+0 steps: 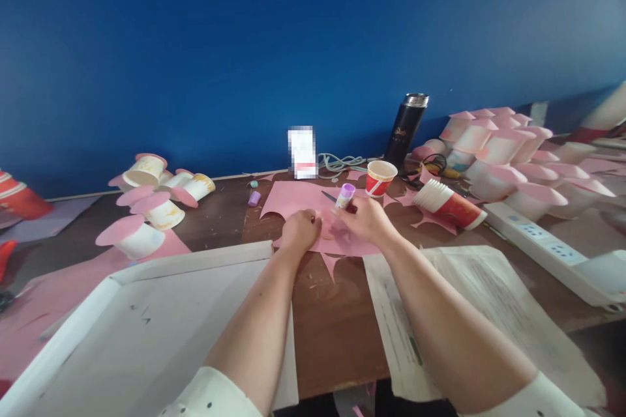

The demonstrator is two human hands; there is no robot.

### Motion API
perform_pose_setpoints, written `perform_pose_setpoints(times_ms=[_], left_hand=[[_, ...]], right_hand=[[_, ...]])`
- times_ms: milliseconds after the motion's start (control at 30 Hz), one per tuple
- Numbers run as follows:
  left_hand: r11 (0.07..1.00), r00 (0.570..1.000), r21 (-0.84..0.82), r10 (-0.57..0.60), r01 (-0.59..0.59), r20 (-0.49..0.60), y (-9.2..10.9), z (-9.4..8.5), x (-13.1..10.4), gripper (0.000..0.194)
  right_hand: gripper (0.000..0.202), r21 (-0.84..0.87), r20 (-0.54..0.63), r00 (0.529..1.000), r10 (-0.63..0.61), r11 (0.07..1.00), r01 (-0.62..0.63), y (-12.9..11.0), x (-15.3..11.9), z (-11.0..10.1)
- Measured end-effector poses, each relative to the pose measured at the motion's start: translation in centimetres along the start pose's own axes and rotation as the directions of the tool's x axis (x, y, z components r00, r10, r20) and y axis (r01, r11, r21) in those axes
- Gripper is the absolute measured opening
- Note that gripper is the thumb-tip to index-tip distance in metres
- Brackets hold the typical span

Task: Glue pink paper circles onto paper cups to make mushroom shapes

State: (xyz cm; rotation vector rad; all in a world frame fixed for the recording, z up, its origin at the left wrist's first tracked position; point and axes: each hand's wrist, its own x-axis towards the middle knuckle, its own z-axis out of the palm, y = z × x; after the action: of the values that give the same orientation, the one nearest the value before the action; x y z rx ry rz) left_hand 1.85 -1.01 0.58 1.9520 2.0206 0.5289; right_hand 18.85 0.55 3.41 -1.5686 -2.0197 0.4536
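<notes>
A black flask (pixel 405 129) stands against the blue wall (pixel 293 32), beside a coiled grey cable (pixel 340 161). Pink-topped paper cups (pixel 503 150) crowd the right; more (pixel 147 208) lie left. A red cup (pixel 380 178) stands upright near a tipped stack of cups (pixel 447 203), and a white power strip (pixel 542 244) lies right.

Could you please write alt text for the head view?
Right hand holds a purple-capped glue stick over pink paper that the left hand presses onto a brown table; paper cups lie around.
</notes>
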Motion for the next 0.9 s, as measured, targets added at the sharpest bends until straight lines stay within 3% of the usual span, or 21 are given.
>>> perform_pose_setpoints(times_ms=[233, 633, 800, 900], left_hand=[[0.998, 0.999, -0.035, 0.044, -0.044, -0.002, 0.0, -0.1, -0.1, 0.036], [0.999, 0.999, -0.017, 0.032, -0.032, -0.012, -0.3, 0.2, 0.0, 0.031], [1.000, 1.000, -0.015, 0.006, -0.006, -0.005, -0.3, 0.4, 0.1, 0.028], [1.000, 1.000, 0.014, 0.000, 0.000, 0.006, -0.3, 0.3, 0.2, 0.025]], right_hand=[[0.027, -0.125, 0.157, 0.984, -0.078, 0.987, 0.098, -0.2, -0.3, 1.5], [0.026, -0.198, 0.275, 0.958, -0.076, 0.971, 0.133, -0.8, -0.8, -0.1], [0.026, -0.011, 0.322, 0.936, -0.138, 0.989, 0.150, -0.4, -0.6, -1.0], [0.031, 0.137, 0.158, 0.982, -0.103, 0.987, 0.082, -0.2, -0.3, -1.6]])
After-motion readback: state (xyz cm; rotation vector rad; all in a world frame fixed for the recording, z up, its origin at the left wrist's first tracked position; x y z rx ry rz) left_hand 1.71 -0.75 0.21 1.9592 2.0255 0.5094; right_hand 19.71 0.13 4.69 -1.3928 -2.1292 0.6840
